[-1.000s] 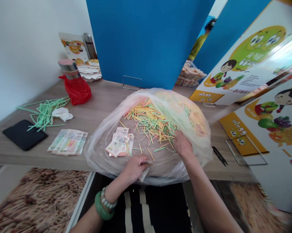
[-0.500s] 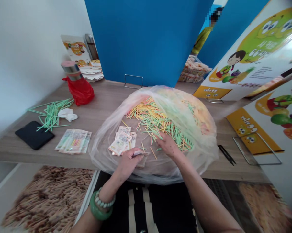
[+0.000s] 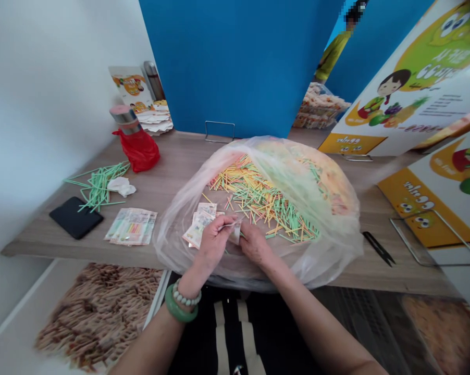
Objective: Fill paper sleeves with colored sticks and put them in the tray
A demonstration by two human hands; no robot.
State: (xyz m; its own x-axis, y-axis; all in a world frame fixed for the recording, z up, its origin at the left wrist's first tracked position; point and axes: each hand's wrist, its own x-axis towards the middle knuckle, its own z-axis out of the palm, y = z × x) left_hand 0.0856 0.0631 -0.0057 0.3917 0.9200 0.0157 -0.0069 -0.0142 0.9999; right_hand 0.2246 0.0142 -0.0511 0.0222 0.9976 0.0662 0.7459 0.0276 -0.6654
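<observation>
Over the mouth of a large clear plastic bag (image 3: 293,153), my left hand (image 3: 212,242) pinches a small printed packet (image 3: 236,232). My right hand (image 3: 256,246) meets it from the right, fingers closed at the packet's edge; whatever they hold is hidden. Just beyond both hands, a heap of thin green, yellow and orange sticks (image 3: 254,190) lies in the bag. Several printed packets (image 3: 199,225) rest on the bag's near left part, close to my left hand.
To the left are a stack of packets (image 3: 131,227), a black phone-like slab (image 3: 75,217), green straws (image 3: 102,182), a crumpled tissue (image 3: 121,186) and a flask in a red bag (image 3: 139,148). Black thread snips (image 3: 379,249) lie right. A blue panel (image 3: 235,67) stands behind; a person (image 3: 332,54) is beyond.
My right hand has left the heap of sticks and come to the packet in my left hand. My left hand has lifted the packet slightly forward. The view has shifted a little.
</observation>
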